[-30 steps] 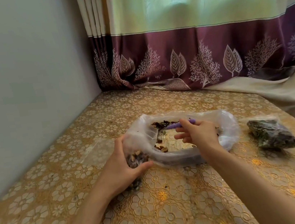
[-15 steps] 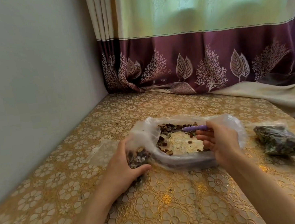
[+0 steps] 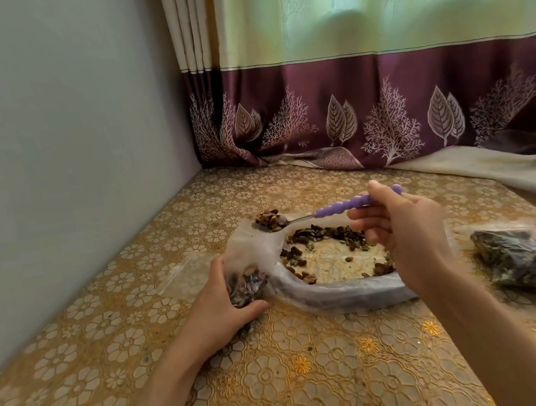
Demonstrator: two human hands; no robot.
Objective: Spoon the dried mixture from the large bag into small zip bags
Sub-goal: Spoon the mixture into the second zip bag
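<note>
The large clear bag (image 3: 345,295) lies open on the table with dried mixture (image 3: 326,234) spread inside. My right hand (image 3: 402,235) pinches the purple handle of a spoon (image 3: 346,207); its bowl, heaped with mixture, hovers above the bag's left rim. My left hand (image 3: 220,299) grips a small zip bag (image 3: 247,283) partly filled with mixture, upright at the big bag's left end, below the spoon bowl. A filled small zip bag (image 3: 522,258) lies to the right.
An empty clear zip bag (image 3: 184,276) lies flat left of my left hand. A grey wall (image 3: 47,165) borders the table on the left, and a curtain (image 3: 384,110) drapes onto its far edge. The gold floral tablecloth (image 3: 303,387) covers the table.
My right hand has lifted the spoon out of the large bag, loaded with mixture, and carried it up and to the left over the small bag. My left hand kept its hold.
</note>
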